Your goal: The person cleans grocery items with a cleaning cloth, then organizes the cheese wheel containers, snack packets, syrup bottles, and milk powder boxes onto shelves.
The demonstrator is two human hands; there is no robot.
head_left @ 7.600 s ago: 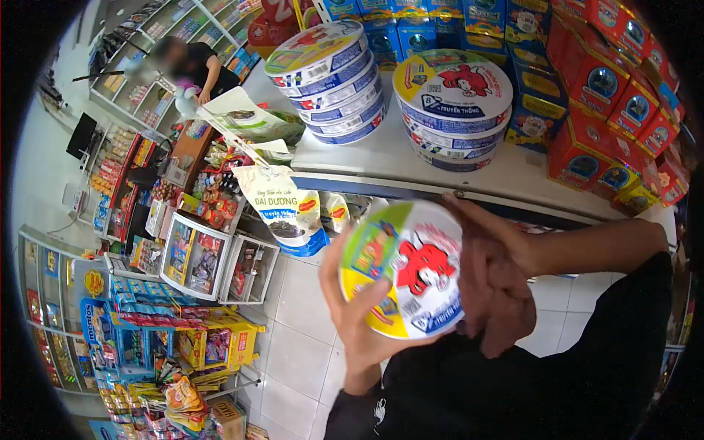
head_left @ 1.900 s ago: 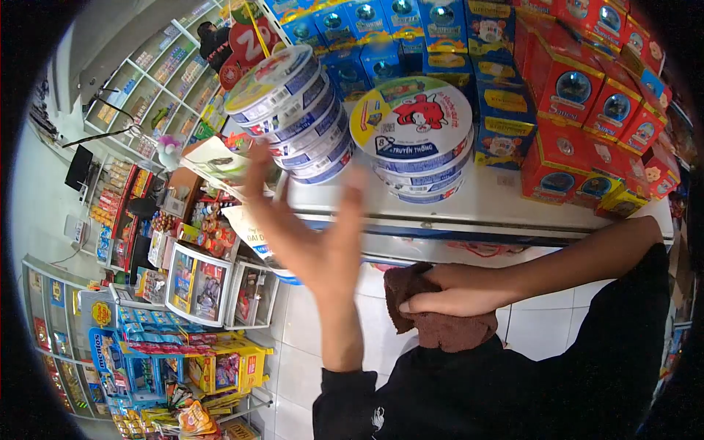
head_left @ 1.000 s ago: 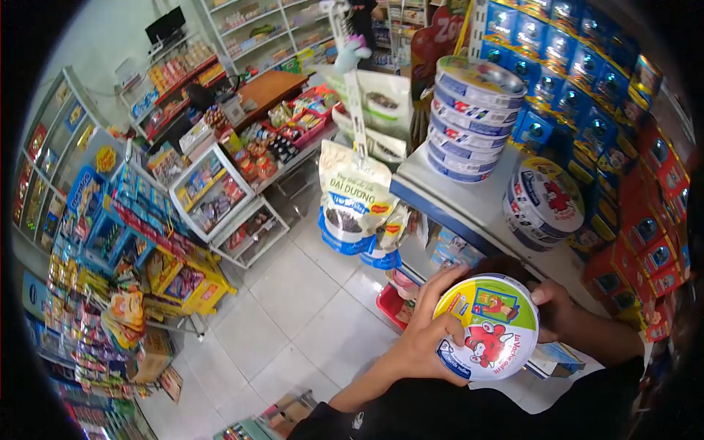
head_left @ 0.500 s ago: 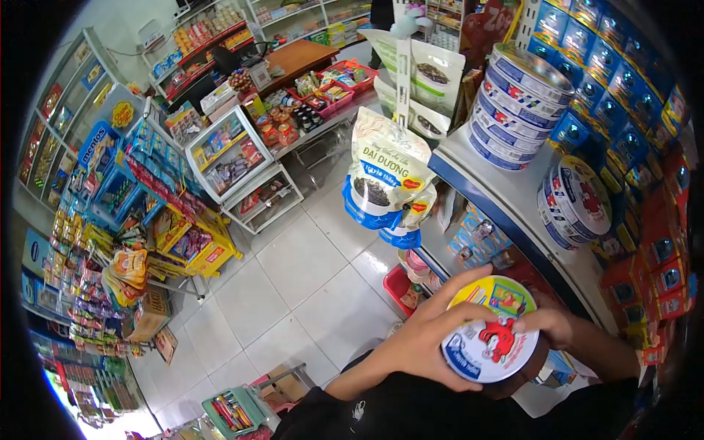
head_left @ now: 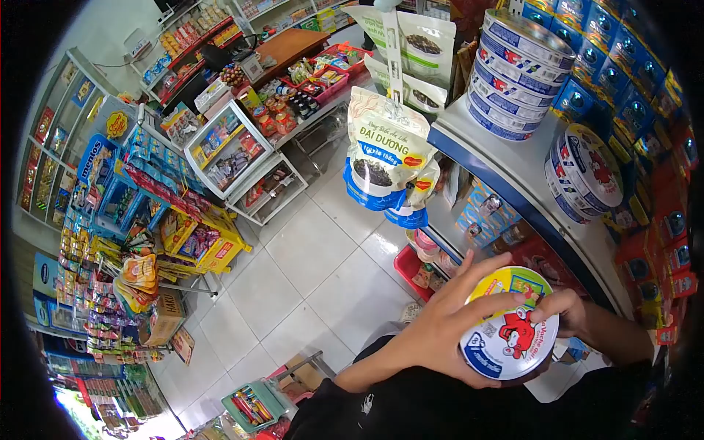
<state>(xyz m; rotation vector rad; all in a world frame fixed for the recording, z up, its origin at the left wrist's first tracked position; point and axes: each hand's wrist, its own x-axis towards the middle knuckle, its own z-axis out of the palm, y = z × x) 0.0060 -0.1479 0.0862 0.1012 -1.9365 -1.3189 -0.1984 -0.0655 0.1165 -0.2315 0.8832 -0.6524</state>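
Both hands hold a round box of cheese wedges (head_left: pixel 517 336) low in the head view, its lid facing up with a red cow on white, a yellow band and blue lettering. My left hand (head_left: pixel 436 334) wraps the left side of the box, with fingers stretched over the lid. From the right, my right hand (head_left: pixel 568 312) grips the rim, its thumb on the lid; its other fingers are mostly hidden. On the shelf (head_left: pixel 480 158) beyond, a tall stack of similar round boxes (head_left: pixel 517 92) stands, with a shorter tilted stack (head_left: pixel 572 176) to its right.
Seaweed snack bags (head_left: pixel 385 158) hang at the shelf's near end. Blue packets (head_left: pixel 601 59) cover the wall rack on the right. Across the tiled floor (head_left: pixel 315 271) stand a glass-front case (head_left: pixel 227 147) and candy racks (head_left: pixel 110 242). A red basket (head_left: pixel 414 273) sits under the shelf.
The cheese box and both hands have shifted slightly right in view, and the lid has turned a little. My left fingers are spread further across it. The camera view has tilted slightly.
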